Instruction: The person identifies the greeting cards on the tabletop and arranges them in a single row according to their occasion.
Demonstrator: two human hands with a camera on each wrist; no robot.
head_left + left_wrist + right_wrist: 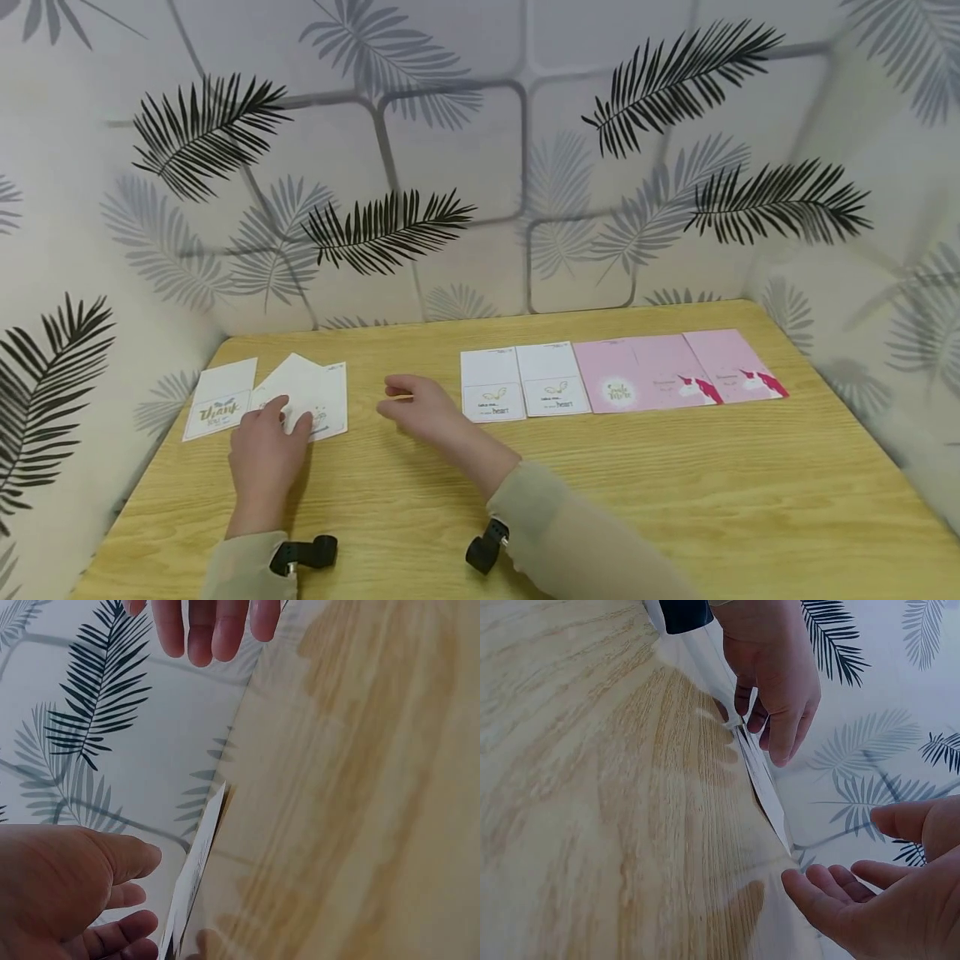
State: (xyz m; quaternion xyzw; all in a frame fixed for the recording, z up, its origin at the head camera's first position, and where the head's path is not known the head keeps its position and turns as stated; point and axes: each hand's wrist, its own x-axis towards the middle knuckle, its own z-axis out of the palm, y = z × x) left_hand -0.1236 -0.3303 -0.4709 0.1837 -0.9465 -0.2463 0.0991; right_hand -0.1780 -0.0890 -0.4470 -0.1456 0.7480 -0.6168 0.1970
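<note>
A white card with gold "Thank you" lettering (220,408) lies at the table's left. Beside it, overlapping white cards (311,379) lie partly under my left hand (266,450), one with a corner pointing up. The left fingers are loosely bent over these cards, with thumb and fingers apart; whether they touch the paper I cannot tell. In the right wrist view the left hand (776,682) reaches down by the cards' edge (761,780). My right hand (431,412) hovers to the right of them, fingers loosely bent, holding nothing.
Right of my right hand, two white cards with gold wings (491,392) lie side by side. Pink cards (633,379) continue that row, some with a unicorn print. A leaf-patterned backdrop (465,150) stands behind the wooden table (405,517).
</note>
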